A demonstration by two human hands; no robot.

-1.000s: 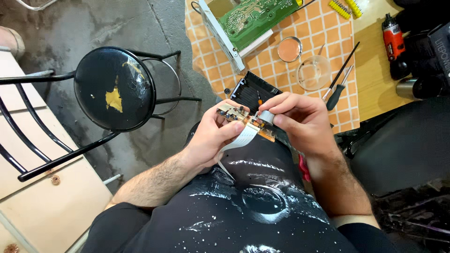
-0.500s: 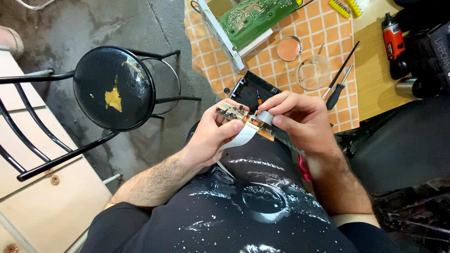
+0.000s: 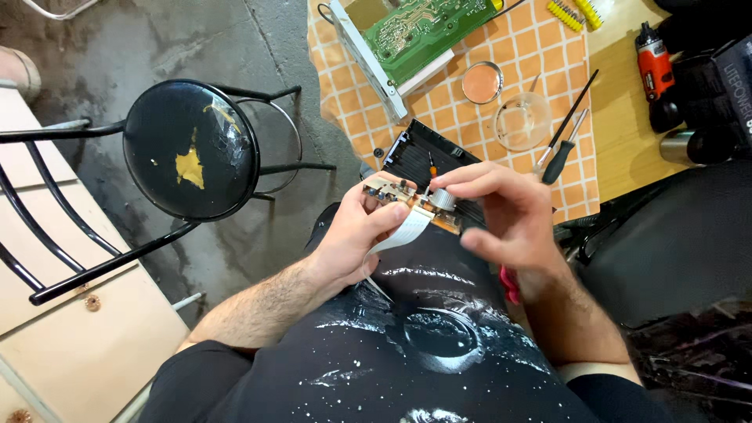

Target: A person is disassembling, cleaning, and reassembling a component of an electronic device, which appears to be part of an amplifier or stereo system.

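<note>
A: Over the lap, both hands on one part. Biggest things first?

B: Desk (image 3: 619,149) at top right, wooden, with an orange checked cloth (image 3: 548,55) over most of it. Black round stool (image 3: 190,149) to the left, seat torn with yellow showing. Green circuit board (image 3: 415,27) in a white frame at the top of the cloth. Black plastic casing (image 3: 423,153) at the cloth's near edge.

A: Containers?

B: Two. Clear glass bowl (image 3: 522,121) on the cloth, can't tell what's in it, looks bare. Small round dish (image 3: 482,82) just beside it, up-left, inside looks orange, contents unclear.

A: Tools?

B: Red and black drill (image 3: 654,63) on bare wood at right. Black-handled screwdriver (image 3: 560,160) just right of the bowl, near the right hand. Yellow bits (image 3: 565,12) at the top edge.

A: Grip?

B: Left hand (image 3: 356,235) closed around the left end of a small brown circuit board (image 3: 411,200), thumb on top, fingers under. Right hand (image 3: 509,215) pinches the silver knob (image 3: 443,198) at the board's right end, thumb and forefinger tight on it, other fingers curled loose.

A: Where's the board?

B: Held in the air above the knees, just in front of the black casing. White flat ribbon cable (image 3: 403,231) hangs from it, down over the left palm.
</note>
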